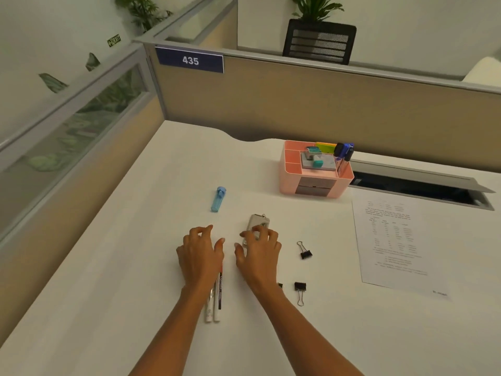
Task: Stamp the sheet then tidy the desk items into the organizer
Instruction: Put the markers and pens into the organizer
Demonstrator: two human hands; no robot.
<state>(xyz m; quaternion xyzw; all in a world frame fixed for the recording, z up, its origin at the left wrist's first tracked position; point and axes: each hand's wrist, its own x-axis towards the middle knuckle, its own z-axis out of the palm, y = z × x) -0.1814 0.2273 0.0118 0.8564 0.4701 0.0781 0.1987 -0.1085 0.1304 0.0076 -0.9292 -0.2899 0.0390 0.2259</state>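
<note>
My left hand (202, 253) lies curled over two white pens (215, 299), whose lower ends stick out below the palm. My right hand (260, 251) curls its fingers round a small grey device (257, 221) lying on the white desk (122, 267). At the back stands the pink organizer (288, 183), which holds a teal stamp (317, 163), sticky notes and markers (343, 153). The printed sheet (393, 240) lies flat at the right, with a small mark (439, 293) near its lower corner.
A blue translucent tube (218, 199) lies left of the organizer. Two black binder clips (305, 252) (300, 287) sit right of my right hand; a third (280, 285) peeks from behind the forearm. An open cable tray (420, 188) runs along the back right. Partition walls enclose the desk.
</note>
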